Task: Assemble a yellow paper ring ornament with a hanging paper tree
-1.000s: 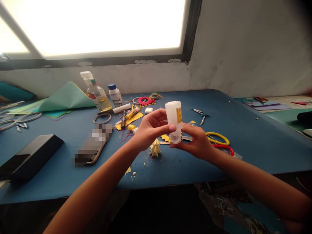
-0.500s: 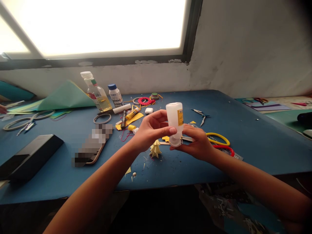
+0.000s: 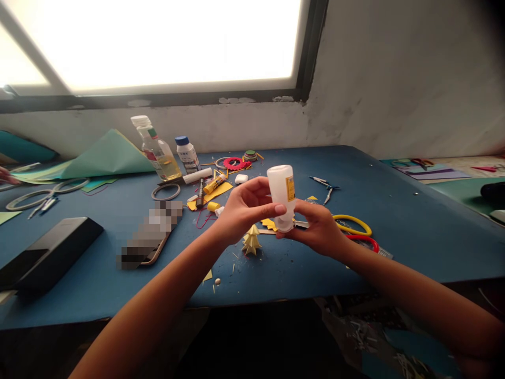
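A translucent white plastic bottle (image 3: pixel 279 187) with a yellow label is held bottom-up above the table. My left hand (image 3: pixel 252 205) is closed around its side, thumb across the front. At the lower end of the bottle, the fingers of my right hand (image 3: pixel 317 226) are closed on a clear, round part; whether that is a cap is unclear. Just below and left of the hands, a small pale-yellow folded paper tree (image 3: pixel 251 241) stands upright. Scissors (image 3: pixel 353 226) with yellow and red handles lie partly behind my right hand.
A phone (image 3: pixel 152 237) and a black box-like object (image 3: pixel 51 255) lie to the left. Behind stand a clear bottle (image 3: pixel 161 158) with yellow liquid and a blue-capped white bottle (image 3: pixel 188 155). Compasses (image 3: pixel 325 187) lie right of centre. Another person's hand (image 3: pixel 7 176) shows at the far left.
The bottle has shifted very slightly left, and its lower end has risen a little with my right hand. At the far left, the other person's hand has come further into view.
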`<state>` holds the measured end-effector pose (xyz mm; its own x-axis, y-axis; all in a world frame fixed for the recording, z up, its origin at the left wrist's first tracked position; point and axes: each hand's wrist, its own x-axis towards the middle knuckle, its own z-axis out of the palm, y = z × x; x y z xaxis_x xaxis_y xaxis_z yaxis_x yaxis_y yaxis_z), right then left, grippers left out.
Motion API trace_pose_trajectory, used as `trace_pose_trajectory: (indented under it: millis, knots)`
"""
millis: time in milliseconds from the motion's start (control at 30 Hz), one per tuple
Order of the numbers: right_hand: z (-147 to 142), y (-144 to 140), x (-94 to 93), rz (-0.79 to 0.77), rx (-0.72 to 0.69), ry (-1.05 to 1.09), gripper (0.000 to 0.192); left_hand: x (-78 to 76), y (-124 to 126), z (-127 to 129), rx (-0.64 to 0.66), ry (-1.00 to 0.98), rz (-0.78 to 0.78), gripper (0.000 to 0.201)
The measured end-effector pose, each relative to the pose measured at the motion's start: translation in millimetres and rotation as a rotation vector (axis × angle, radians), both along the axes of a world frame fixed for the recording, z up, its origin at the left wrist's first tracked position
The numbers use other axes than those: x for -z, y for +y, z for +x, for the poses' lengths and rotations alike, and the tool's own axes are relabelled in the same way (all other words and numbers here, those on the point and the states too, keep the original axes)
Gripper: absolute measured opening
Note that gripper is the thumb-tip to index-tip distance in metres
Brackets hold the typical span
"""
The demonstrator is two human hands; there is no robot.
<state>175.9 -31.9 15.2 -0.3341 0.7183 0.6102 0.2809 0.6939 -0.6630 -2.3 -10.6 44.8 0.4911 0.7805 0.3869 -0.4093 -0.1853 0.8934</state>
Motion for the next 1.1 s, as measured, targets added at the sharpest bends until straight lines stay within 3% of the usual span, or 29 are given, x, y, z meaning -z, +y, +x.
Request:
trace_pose_trajectory:
  millis: [100,233,467,900,1100]
  knots:
    - [2.7,2.9,-2.2,-0.29,-0.024,0.033,0.032,3.3,1.8,1.8,-0.064,0.001,-0.006,0.031]
    - [5.2,6.2,-4.8,-0.441,-0.108,0.077,0.035,6.9,3.6,3.3,-0.117,0.016,-0.015,0.028]
    - [4.8,5.0,-5.8,-0.506,-0.144,0.073,0.04,8.3,4.3,5.5,-0.196,0.053,-0.046,0.034]
    - [1.6,7.0,-7.1,-0.553,-0.115,0.168,0.037,6.1,-0.2,8.6,-0.113,0.045,-0.127,0.035]
    - [0.4,6.4,-6.9,-0.538,-0.137,0.259,0.034,5.9,-0.7,9.7,-0.077,0.04,-0.073,0.037]
